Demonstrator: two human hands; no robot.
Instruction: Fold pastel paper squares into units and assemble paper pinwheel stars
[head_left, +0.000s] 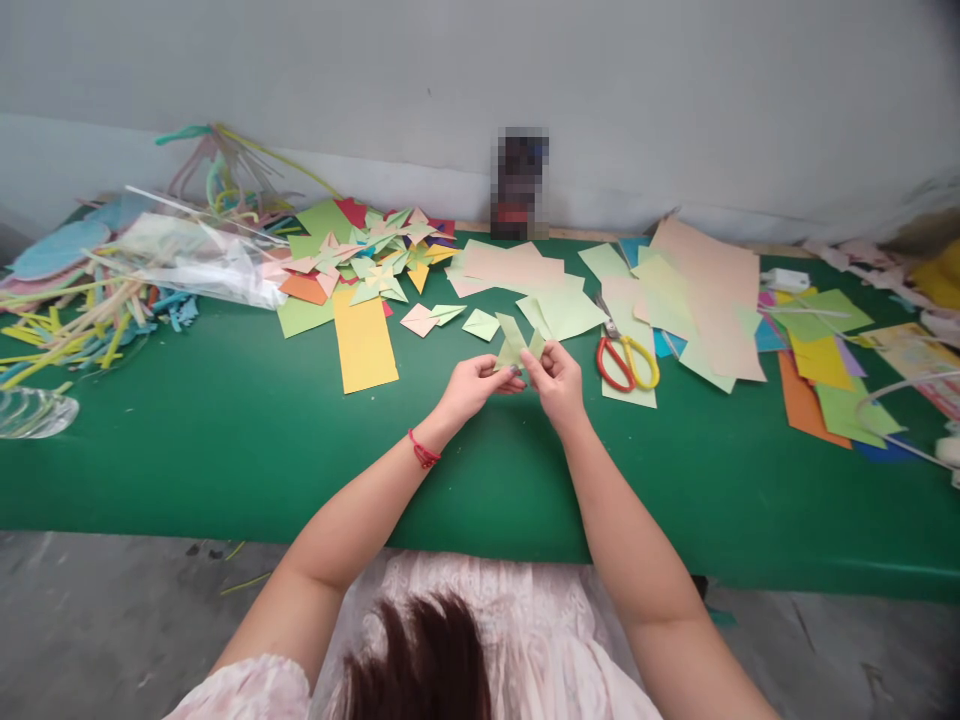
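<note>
Between my two hands, just above the green table, is a light green piece of folded paper (511, 340). My left hand (480, 385) pinches its lower left side, thumb on top. On the right side, my right hand (553, 380) grips it between thumb and fingers, which hide part of the folds. Just beyond lie small folded paper pieces: a pale green one (481, 325) and a pink one (421, 320). Scissors (626, 350) with one red and one yellow handle rest to the right of my right hand.
Folded paper stars (379, 275) are heaped at the back left, beside a yellow sheet (365, 340). Pink and green sheets (705, 290) spread at the back right. Pipe cleaners (112, 315) and a clear plastic bag (217, 265) lie far left. A blurred dark object (519, 185) leans against the wall.
</note>
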